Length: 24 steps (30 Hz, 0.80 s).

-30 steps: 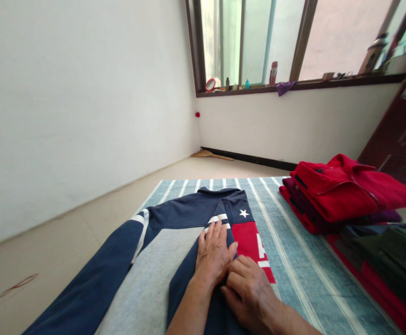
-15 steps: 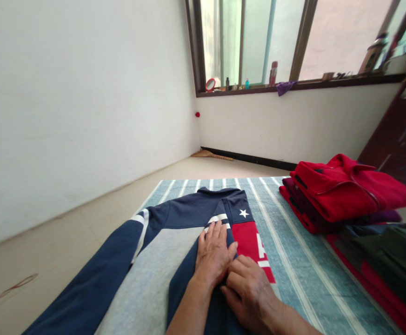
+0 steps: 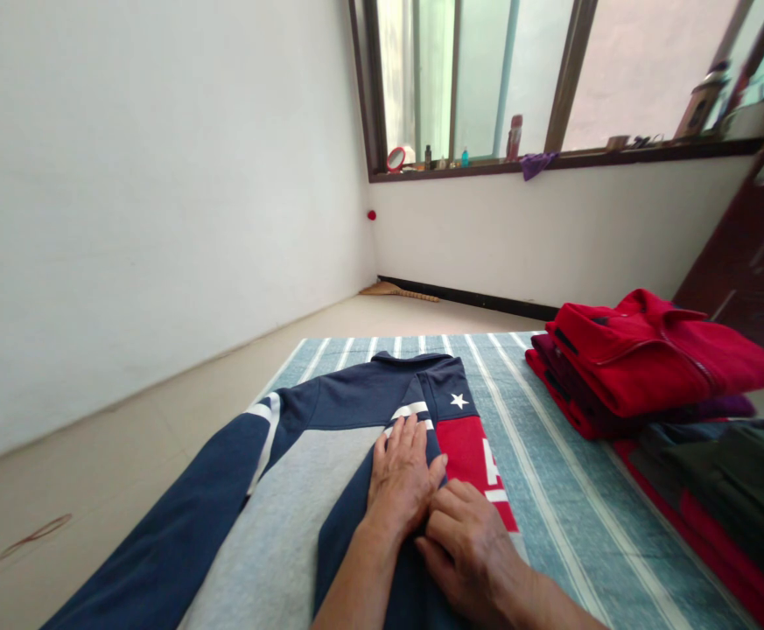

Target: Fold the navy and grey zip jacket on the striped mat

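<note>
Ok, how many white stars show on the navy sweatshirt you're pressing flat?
1. The white star sits on the navy sweatshirt near the collar, beyond the left hand. Others may be hidden under the hands or folded cloth.

Sweatshirt (image 3: 303,455): lower part cut by bottom edge; patch under left hand (image 3: 403,477) and right hand (image 3: 466,547) hidden. Windowsill items (image 3: 464,157) too small to ID. Dark clothes (image 3: 729,490) cut at right edge.

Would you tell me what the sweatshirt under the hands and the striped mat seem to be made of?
Sweatshirt: likely soft cotton-blend knit, matte, creasing gently under the left hand and right hand. Mat: apparently woven cloth, flat, fine-textured and dull.
</note>
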Available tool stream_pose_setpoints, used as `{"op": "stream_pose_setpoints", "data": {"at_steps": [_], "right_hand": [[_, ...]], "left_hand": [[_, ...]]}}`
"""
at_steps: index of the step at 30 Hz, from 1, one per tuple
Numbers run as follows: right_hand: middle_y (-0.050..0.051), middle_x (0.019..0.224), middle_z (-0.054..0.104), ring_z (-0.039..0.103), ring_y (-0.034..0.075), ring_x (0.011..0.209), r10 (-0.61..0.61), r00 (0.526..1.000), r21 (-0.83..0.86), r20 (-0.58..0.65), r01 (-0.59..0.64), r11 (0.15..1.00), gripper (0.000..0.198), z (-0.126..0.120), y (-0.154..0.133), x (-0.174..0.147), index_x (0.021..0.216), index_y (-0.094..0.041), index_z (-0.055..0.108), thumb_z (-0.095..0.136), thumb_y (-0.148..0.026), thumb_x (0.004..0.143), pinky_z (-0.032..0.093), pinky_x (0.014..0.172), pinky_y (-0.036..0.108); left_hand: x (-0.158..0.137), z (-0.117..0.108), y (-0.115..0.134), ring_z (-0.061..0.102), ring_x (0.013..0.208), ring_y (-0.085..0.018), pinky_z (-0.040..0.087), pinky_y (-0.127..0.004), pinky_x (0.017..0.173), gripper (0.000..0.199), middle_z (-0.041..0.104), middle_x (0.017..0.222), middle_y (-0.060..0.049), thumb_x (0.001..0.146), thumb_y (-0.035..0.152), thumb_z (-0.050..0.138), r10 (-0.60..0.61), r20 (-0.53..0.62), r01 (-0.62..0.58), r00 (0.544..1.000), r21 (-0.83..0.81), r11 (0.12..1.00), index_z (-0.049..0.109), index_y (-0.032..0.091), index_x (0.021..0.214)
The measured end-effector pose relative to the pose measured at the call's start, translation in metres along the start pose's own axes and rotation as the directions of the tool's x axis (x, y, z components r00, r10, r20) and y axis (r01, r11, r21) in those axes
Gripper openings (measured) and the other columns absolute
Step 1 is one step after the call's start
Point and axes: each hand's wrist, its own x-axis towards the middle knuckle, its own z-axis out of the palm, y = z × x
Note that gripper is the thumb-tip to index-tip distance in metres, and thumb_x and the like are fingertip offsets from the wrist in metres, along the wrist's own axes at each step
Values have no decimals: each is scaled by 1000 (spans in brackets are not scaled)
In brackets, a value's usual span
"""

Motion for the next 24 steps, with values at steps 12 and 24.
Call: {"op": "stream_pose_setpoints", "data": {"at_steps": [12,24], "right_hand": [[3,75,60,51,18,70,-5,1000,-5,2,5,1000,14,-1,0,1,69,-18,49,52,-12,82,39,63,32],[3,74,59,50,17,69,12,1000,-21,10,-12,1000,16,-1,-1,1,68,-19,50,51,-14,83,39,63,32]], "left_hand": [[-1,1,0,28,141,-25,23,-46,115,55,36,151,-9,91,39,45,0,-17,0,1000,-4,1000,43,15,141],[-1,-1,1,29,140,-25,24,-46,114,55,37,150,-9,91,40,45,9,-21,-9,1000,8,1000,43,16,140]]}}
